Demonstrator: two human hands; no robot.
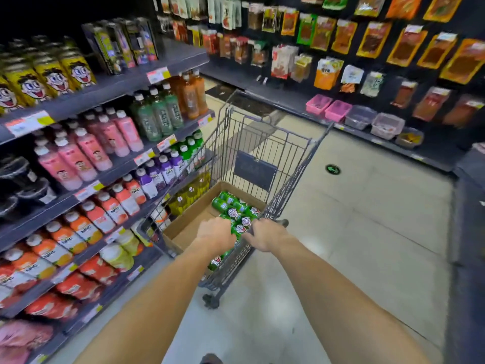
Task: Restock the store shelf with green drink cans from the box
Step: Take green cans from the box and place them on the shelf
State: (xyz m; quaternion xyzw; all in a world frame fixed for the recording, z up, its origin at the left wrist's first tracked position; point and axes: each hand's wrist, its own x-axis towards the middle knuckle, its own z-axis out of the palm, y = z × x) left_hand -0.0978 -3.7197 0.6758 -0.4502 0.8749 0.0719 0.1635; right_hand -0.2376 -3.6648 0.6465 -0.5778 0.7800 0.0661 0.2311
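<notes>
Both hands are reaching into the open brown cardboard box (189, 222) in the grey wire shopping trolley (265, 153), the left hand (216, 233) and right hand (266, 236) curling onto the green drink cans (233, 208), apparently to lift some toward the dark store shelf (110, 177) alongside.

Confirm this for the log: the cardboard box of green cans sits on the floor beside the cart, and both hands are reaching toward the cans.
Not quite. The head view shows the cardboard box sitting inside the shopping cart, not on the floor. The rest holds: the left hand and right hand both reach toward the green cans.
</notes>
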